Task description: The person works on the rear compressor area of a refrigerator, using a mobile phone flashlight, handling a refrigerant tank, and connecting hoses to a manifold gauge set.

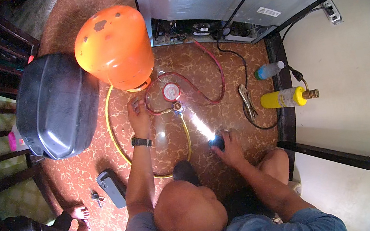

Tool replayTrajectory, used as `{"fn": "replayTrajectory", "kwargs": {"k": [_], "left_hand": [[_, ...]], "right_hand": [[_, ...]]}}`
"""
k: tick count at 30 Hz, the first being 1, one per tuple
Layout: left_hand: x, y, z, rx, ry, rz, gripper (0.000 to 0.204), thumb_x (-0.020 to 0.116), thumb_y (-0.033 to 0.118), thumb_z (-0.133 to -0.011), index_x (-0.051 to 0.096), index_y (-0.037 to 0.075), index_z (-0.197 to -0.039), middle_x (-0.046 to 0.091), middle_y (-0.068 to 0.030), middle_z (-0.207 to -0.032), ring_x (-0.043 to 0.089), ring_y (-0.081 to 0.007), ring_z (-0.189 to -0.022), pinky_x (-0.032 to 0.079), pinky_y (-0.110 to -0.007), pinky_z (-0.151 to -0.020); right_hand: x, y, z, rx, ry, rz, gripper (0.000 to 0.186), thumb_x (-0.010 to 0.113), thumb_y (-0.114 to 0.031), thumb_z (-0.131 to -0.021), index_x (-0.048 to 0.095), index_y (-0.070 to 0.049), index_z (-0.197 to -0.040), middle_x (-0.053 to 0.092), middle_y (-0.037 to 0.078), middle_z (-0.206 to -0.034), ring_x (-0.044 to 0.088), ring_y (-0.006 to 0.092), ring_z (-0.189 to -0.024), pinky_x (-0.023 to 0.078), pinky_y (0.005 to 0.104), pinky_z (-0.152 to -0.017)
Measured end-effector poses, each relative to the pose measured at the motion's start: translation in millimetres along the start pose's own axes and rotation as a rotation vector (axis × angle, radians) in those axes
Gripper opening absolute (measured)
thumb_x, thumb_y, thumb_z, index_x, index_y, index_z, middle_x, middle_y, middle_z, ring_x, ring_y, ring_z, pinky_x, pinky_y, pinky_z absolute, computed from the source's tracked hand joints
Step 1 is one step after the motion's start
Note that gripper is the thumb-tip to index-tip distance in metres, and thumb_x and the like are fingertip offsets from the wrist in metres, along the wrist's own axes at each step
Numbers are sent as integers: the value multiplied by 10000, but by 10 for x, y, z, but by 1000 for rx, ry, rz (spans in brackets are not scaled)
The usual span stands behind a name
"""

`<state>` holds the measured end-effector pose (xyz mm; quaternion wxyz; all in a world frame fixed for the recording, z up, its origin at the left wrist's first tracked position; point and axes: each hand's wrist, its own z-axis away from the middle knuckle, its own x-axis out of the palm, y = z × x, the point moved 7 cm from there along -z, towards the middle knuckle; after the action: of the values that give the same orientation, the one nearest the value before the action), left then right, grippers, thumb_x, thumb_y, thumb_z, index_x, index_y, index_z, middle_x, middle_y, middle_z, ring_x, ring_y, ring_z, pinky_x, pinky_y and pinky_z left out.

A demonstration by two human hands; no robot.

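Okay, from my end the right hand [232,149] has its fingers clamped around a lit flashlight [217,142], beam pointing up toward the gauge [172,92]. That gauge is lying on the floor [78,176] between me and the appliance [207,0], with a red hose [222,71] and a yellow hose [188,138] on it. Left hand [138,117] is just beside the red hose, fingers loosely curled; can't tell if they're touching it. Orange tank [115,47] is upper left, pliers [247,101] off right.
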<state>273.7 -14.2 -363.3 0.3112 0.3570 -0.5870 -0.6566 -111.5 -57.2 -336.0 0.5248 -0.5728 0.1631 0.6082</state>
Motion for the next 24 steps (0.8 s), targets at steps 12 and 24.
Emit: {"fn": "replayTrajectory", "kwargs": {"k": [12, 24], "left_hand": [[201, -202, 49, -76, -47, -135, 323, 618, 122, -968, 530, 0, -1253, 650, -137, -1167, 635, -215, -999, 519, -348, -886], [319, 43, 189, 151, -159, -273, 290, 600, 94, -946, 556, -14, -1212, 622, -171, -1090, 642, -291, -981, 536, -388, -845]], "right_hand": [[-45, -1279, -1254, -266, 44, -321, 562, 682, -230, -898, 466, -77, -1394, 456, 236, -1373, 456, 437, -1298, 434, 492, -1049], [-883, -1542, -1997, -278, 231, -491, 366, 613, -177, -927, 548, -26, -1254, 571, 238, -1213, 578, 439, -1114, 465, 516, -957]]}}
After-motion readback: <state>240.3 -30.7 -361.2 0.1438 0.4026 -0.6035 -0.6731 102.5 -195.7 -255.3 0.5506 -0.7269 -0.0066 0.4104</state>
